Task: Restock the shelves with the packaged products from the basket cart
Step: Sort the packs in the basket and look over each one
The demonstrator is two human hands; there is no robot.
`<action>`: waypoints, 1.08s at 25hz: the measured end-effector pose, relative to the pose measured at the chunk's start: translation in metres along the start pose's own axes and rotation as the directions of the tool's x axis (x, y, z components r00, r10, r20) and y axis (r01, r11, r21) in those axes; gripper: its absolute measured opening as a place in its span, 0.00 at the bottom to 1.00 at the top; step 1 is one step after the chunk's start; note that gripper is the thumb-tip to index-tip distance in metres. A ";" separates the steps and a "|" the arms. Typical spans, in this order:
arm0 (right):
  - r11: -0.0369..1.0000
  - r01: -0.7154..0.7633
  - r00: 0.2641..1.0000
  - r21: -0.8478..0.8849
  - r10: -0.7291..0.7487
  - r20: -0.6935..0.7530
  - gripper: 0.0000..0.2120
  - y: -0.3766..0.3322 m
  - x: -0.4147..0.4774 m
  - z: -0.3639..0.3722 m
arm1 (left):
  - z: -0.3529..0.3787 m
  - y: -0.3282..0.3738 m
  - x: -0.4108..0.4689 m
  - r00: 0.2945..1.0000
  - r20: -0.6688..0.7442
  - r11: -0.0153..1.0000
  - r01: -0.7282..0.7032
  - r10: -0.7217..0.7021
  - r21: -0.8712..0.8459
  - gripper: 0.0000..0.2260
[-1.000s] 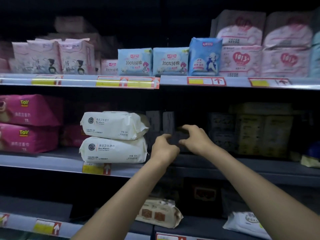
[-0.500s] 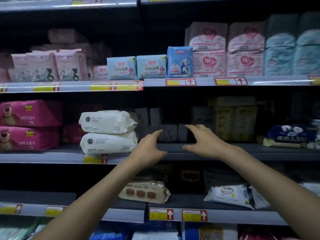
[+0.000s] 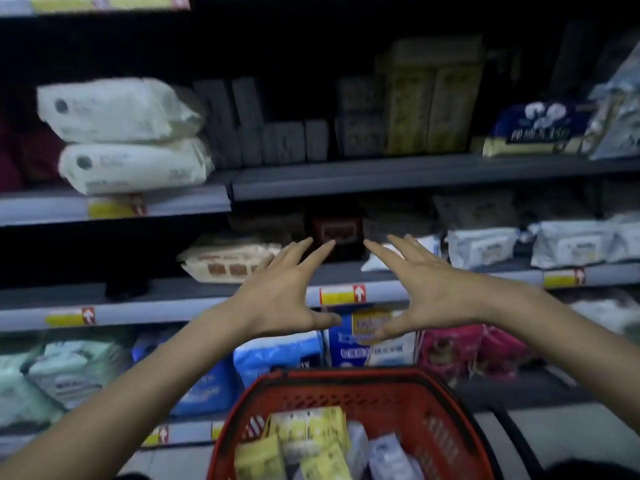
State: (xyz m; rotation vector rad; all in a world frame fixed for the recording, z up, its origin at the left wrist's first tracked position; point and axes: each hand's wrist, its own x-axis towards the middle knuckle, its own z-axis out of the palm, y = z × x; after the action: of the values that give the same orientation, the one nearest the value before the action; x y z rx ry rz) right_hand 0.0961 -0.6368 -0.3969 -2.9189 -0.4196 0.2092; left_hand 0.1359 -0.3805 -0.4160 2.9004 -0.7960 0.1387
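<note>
The red basket cart (image 3: 446,403) stands at the bottom centre and holds yellow packs (image 3: 308,431) and pale packs (image 3: 388,455). My left hand (image 3: 280,296) and my right hand (image 3: 426,289) hover above it with fingers spread, empty, in front of the lower shelf edge (image 3: 173,306). On the middle shelf (image 3: 381,174) stands a row of small dark grey packs (image 3: 277,140). Both hands are apart from every package.
Two white wipe packs (image 3: 131,164) are stacked at left on the middle shelf, yellowish boxes (image 3: 433,109) and a blue pack (image 3: 533,126) to the right. A beige pack (image 3: 221,261) and white packs (image 3: 481,247) lie one shelf down. Blue and pink packs fill the lowest shelf.
Both hands have let go of the dark packs on the middle shelf, opened and drawn back downward. My view has tilted down, bringing the red basket in.
</note>
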 end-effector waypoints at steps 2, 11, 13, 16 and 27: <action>1.000 -0.004 0.997 0.005 0.003 0.077 0.65 0.017 -0.005 0.037 | 0.037 0.004 -0.009 0.998 0.054 0.999 -0.032 0.033 -0.016 0.52; 0.995 -0.061 0.900 0.078 0.021 0.435 0.60 0.071 0.012 0.211 | 0.194 0.009 -0.045 0.938 0.324 0.992 -0.105 0.123 -0.073 0.51; 0.985 -0.105 0.862 0.136 0.022 0.507 0.51 0.075 0.023 0.253 | 0.223 0.013 -0.050 0.917 0.378 0.991 -0.107 0.128 -0.075 0.50; 0.963 -0.248 0.753 0.106 0.123 0.647 0.44 0.080 0.035 0.312 | 0.257 0.016 -0.055 0.886 0.442 0.990 -0.130 0.142 -0.057 0.47; 0.713 -0.687 0.645 0.142 0.508 0.572 0.38 0.098 0.036 0.449 | 0.307 0.016 -0.045 0.860 0.439 0.944 -0.131 0.261 -0.304 0.29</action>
State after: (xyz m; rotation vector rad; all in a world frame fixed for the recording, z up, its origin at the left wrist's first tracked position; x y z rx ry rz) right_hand 0.0820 -0.6457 -0.8573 -2.4876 0.5412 1.0346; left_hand 0.1052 -0.4175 -0.7232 2.6094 -1.0880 -0.6405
